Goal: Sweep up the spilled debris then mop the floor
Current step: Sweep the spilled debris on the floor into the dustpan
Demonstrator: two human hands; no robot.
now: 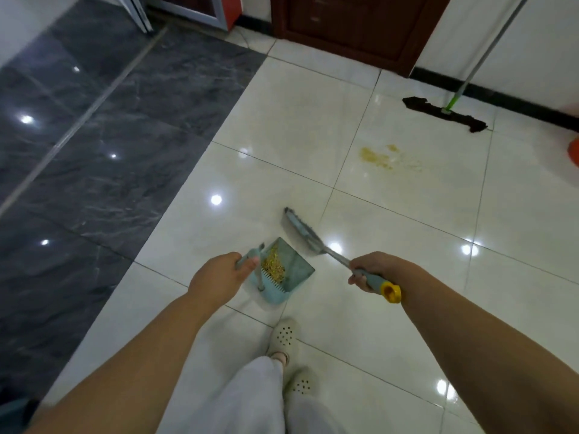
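Observation:
My left hand (219,278) grips the handle of a pale blue dustpan (289,272), held above the white tiles with a heap of yellow debris (273,265) inside it. My right hand (369,270) is closed around the blue handle of a small broom (302,230) with a yellow end cap; its grey bristle head points away from me, just right of the dustpan. A thin yellow smear of debris (379,158) lies on the tile farther ahead to the right. A flat mop (445,114) with a dark pad and green-jointed metal pole leans by the far wall.
Dark grey marble flooring (94,145) covers the left side. A brown wooden door (354,23) stands at the far wall with black skirting (517,100). An orange object (575,151) shows at the right edge. My feet in white perforated shoes (283,335) stand below the dustpan.

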